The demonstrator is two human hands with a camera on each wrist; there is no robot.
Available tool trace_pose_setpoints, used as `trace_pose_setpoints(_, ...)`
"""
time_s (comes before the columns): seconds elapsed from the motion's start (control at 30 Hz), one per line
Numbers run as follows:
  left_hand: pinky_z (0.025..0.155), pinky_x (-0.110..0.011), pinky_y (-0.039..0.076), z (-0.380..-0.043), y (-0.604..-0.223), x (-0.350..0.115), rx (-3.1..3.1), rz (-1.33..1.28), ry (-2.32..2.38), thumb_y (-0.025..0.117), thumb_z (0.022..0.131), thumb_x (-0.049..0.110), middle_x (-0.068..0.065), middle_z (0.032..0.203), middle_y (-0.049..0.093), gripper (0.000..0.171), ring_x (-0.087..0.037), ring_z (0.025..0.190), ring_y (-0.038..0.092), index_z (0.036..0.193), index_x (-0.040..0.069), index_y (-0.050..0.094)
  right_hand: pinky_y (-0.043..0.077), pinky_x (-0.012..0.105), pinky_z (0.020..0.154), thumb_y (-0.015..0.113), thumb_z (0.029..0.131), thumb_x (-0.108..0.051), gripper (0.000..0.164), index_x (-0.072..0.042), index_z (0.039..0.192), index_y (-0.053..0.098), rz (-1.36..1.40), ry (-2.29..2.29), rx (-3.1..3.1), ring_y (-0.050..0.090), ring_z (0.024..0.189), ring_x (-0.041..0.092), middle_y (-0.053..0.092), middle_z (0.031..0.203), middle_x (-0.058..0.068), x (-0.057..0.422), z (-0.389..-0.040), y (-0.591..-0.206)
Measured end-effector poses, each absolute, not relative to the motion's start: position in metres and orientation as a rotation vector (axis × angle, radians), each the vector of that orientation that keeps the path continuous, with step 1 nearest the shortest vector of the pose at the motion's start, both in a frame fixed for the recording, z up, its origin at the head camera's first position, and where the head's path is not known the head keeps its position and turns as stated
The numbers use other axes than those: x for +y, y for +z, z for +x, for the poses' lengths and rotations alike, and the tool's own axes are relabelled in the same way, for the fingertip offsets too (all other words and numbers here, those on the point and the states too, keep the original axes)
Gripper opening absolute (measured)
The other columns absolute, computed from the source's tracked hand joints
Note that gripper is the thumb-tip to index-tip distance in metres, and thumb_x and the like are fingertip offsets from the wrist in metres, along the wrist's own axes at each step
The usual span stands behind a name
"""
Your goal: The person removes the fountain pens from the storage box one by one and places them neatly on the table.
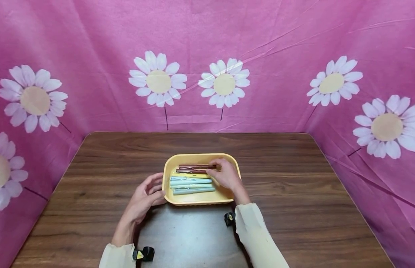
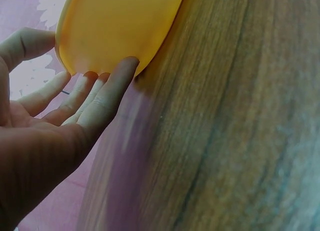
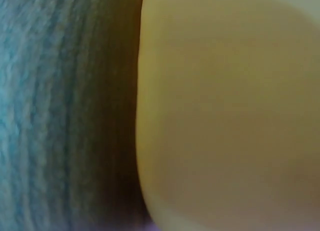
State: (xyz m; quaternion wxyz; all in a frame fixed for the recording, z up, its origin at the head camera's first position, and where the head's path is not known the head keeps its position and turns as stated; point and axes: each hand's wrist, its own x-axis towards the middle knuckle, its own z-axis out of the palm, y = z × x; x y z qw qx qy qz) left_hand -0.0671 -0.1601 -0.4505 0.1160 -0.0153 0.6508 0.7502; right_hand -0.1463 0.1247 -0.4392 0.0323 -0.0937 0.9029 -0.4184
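A yellow tray (image 1: 202, 203) holds several capped pens lying side by side. Two dark red pens lie furthest back, the rear one (image 1: 194, 166) and the front one (image 1: 189, 171). In front of them come a yellow pen (image 1: 202, 175) and several pale blue and green pens (image 1: 194, 191). My right hand (image 1: 225, 175) reaches into the tray, its thumb and finger pinching the right end of the rear dark red pen. My left hand (image 1: 145, 197) rests against the tray's left end. The left wrist view shows its extended fingers (image 2: 107, 98) touching the tray's outer wall (image 2: 115, 31).
The tray stands on a brown wood-grain table (image 1: 294, 178). Behind and beside it hangs a pink cloth (image 1: 277, 56) printed with white daisies. A black wrist device (image 1: 229, 219) is by the right sleeve, another (image 1: 144, 254) by the left. The right wrist view is blurred.
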Motion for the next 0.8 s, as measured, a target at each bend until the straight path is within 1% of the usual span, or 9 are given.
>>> trace_pose_setpoints(0.1, 0.084, -0.034, 0.060, -0.0673, -0.4513, -0.1606, 1.903, -0.040, 2.198, 0.059, 0.090, -0.011, -0.031, 0.146, 0.043, 0.062, -0.040, 0.128, 0.049, 0.148, -0.007, 0.038, 0.051, 0.046, 0.093, 0.075, 0.091, -0.019, 0.026, -0.005, 0.113, 0.073, -0.256, -1.202, 2.770, 0.060, 0.105, 0.028, 0.068, 0.113, 0.010, 0.1242, -0.1464, -0.4386)
trace_pose_setpoints(0.2, 0.085, -0.034, 0.060, -0.0676, -0.4519, -0.1607, 1.897, -0.034, 2.200, 0.059, 0.090, -0.012, -0.031, 0.147, 0.041, 0.062, -0.041, 0.129, 0.048, 0.148, -0.007, 0.037, 0.052, 0.044, 0.090, 0.075, 0.093, -0.022, 0.031, -0.005, 0.118, 0.072, -0.238, -1.136, 2.766, 0.059, 0.101, 0.026, 0.067, 0.113, 0.010, 0.1238, -0.1465, -0.4380)
trace_pose_setpoints(0.33, 0.085, -0.034, 0.060, -0.0683, -0.4526, -0.1611, 1.901, -0.051, 2.179, 0.058, 0.090, -0.012, -0.031, 0.146, 0.041, 0.062, -0.040, 0.128, 0.048, 0.148, -0.007, 0.036, 0.051, 0.040, 0.084, 0.075, 0.092, -0.020, 0.035, -0.004, 0.123, 0.070, -0.236, -1.086, 2.768, 0.057, 0.096, 0.023, 0.064, 0.108, 0.009, 0.1231, -0.1469, -0.4389)
trace_pose_setpoints(0.43, 0.084, -0.035, 0.060, -0.0695, -0.4518, -0.1617, 1.913, -0.064, 2.154, 0.058, 0.090, -0.012, -0.030, 0.145, 0.042, 0.062, -0.038, 0.126, 0.050, 0.148, -0.005, 0.037, 0.050, 0.038, 0.081, 0.075, 0.091, -0.016, 0.035, -0.002, 0.123, 0.069, -0.267, -1.035, 2.793, 0.056, 0.093, 0.022, 0.064, 0.104, 0.009, 0.1227, -0.1472, -0.4403)
trace_pose_setpoints(0.57, 0.083, -0.036, 0.060, -0.0714, -0.4513, -0.1626, 1.926, -0.031, 2.129, 0.060, 0.089, -0.012, -0.030, 0.142, 0.043, 0.065, -0.040, 0.125, 0.051, 0.149, -0.003, 0.036, 0.050, 0.040, 0.084, 0.073, 0.090, -0.010, 0.031, 0.000, 0.119, 0.070, -0.337, -0.954, 2.846, 0.056, 0.094, 0.025, 0.065, 0.102, 0.012, 0.1230, -0.1471, -0.4429)
trace_pose_setpoints(0.67, 0.084, -0.036, 0.060, -0.0725, -0.4516, -0.1640, 1.921, 0.008, 2.118, 0.061, 0.089, -0.012, -0.030, 0.142, 0.042, 0.068, -0.041, 0.126, 0.049, 0.150, -0.001, 0.034, 0.050, 0.043, 0.088, 0.073, 0.090, -0.007, 0.027, 0.000, 0.115, 0.070, -0.374, -0.900, 2.864, 0.056, 0.097, 0.027, 0.065, 0.103, 0.013, 0.1231, -0.1466, -0.4447)
trace_pose_setpoints(0.8, 0.085, -0.036, 0.060, -0.0742, -0.4524, -0.1652, 1.905, 0.035, 2.109, 0.062, 0.089, -0.013, -0.031, 0.142, 0.041, 0.071, -0.040, 0.125, 0.048, 0.152, 0.000, 0.032, 0.052, 0.043, 0.087, 0.074, 0.089, -0.004, 0.018, -0.002, 0.107, 0.072, -0.409, -0.872, 2.857, 0.058, 0.095, 0.026, 0.066, 0.097, 0.010, 0.1234, -0.1457, -0.4455)
